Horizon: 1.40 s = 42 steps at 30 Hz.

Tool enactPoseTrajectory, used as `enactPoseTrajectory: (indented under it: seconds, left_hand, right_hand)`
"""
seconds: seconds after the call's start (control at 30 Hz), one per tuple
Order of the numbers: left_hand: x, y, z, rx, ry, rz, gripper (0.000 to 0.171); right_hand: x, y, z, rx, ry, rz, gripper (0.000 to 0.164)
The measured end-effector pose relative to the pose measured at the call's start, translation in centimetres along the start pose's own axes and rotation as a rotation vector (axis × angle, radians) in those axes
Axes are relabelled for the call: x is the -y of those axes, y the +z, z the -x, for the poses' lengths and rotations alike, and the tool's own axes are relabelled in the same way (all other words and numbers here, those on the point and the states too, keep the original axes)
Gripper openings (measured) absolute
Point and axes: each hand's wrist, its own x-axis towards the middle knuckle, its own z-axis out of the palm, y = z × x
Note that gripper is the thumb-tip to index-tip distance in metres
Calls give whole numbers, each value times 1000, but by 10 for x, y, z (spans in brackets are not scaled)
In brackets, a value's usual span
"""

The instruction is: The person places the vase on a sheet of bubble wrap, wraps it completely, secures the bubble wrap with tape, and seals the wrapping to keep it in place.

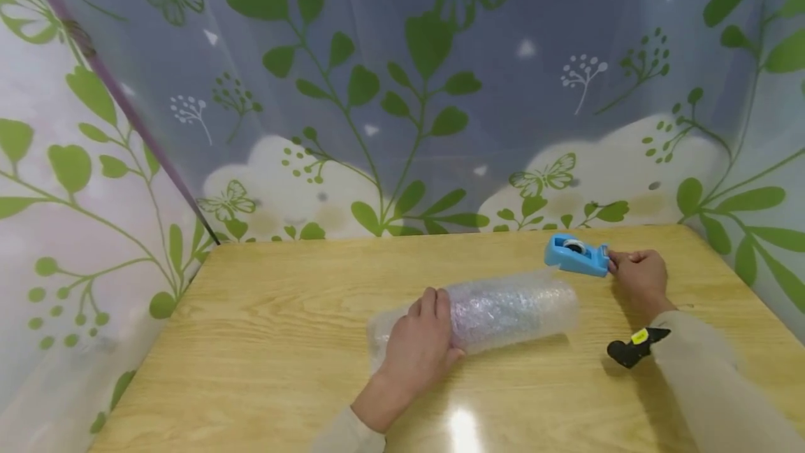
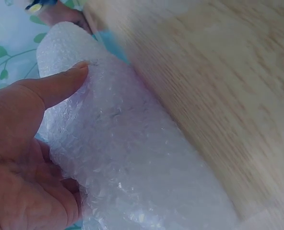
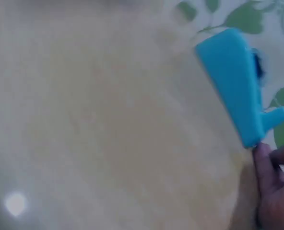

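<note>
A long bundle of clear bubble wrap (image 1: 503, 310) lies slantwise on the table, with something purplish showing faintly through the layers. My left hand (image 1: 420, 338) holds it near its left end, fingers over the top and thumb along the near side. In the left wrist view the thumb (image 2: 65, 86) presses into the bubbles. Behind the bundle's right end stands a blue tape dispenser (image 1: 566, 261) with a roll of tape in it. My right hand (image 1: 641, 277) grips the dispenser's front end by the cutter with its fingertips; the right wrist view shows a finger against its lower corner.
The wooden table (image 1: 264, 369) carries both things. A patterned curtain (image 1: 377, 89) with green leaves and butterflies hangs close behind and at both sides. A black strap with a yellow tag (image 1: 638, 338) sticks out from my right sleeve over the table.
</note>
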Motion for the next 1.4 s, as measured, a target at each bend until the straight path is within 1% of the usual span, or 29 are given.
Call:
enactPoseTrajectory:
  seconds: [0.03, 0.07, 0.13, 0.17, 0.23, 0.27, 0.37, 0.47, 0.53, 0.7, 0.8, 0.97, 1.07, 1.17, 1.3, 1.4]
  left_hand:
    - [-1, 0, 0, 7, -1, 10, 90]
    - [-1, 0, -1, 16, -2, 24, 89]
    - [-2, -1, -1, 29, 3, 31, 89]
    - [-3, -2, -2, 30, 4, 29, 88]
    - [-2, -2, -2, 27, 5, 15, 88]
    - [-1, -2, -3, 27, 6, 2, 88]
    - [1, -3, -4, 29, 8, -22, 87]
    - [2, -3, -5, 44, 12, -29, 87]
    - [2, -3, -5, 56, 8, -20, 87]
    - [5, -4, -7, 114, -4, 26, 85]
    - [7, -5, -9, 140, -8, 45, 84]
    - [8, -6, -9, 125, 4, 49, 83]
    - [7, -5, -9, 100, 14, 47, 83]
    - [6, -4, -9, 68, 20, 44, 83]
    - [4, -4, -10, 33, 26, 41, 83]
    - [3, -5, -10, 26, 24, 44, 83]
  right_hand:
    - [0, -3, 1, 31, -5, -69, 16]
    - [0, -6, 1, 80, 0, -188, 14]
    - [2, -16, 4, 183, 36, -379, 19]
    - [3, -21, 5, 227, 59, -454, 23]
    - [5, -29, 8, 287, 102, -550, 30]
    - [6, -31, 9, 298, 119, -566, 32]
    - [10, -33, 12, 300, 139, -522, 35]
    - [17, -32, 21, 327, 98, -456, 40]
    - [22, -30, 31, 348, 35, -403, 39]
    - [36, -20, 61, 412, -179, -288, 37]
    - [48, -10, 79, 478, -275, -277, 34]
    - [69, 7, 106, 595, -367, -303, 28]
    - [79, 20, 120, 661, -397, -316, 30]
    - [86, 35, 131, 737, -405, -333, 33]
    - [90, 56, 142, 815, -365, -365, 33]
    - [93, 71, 148, 840, -317, -397, 32]
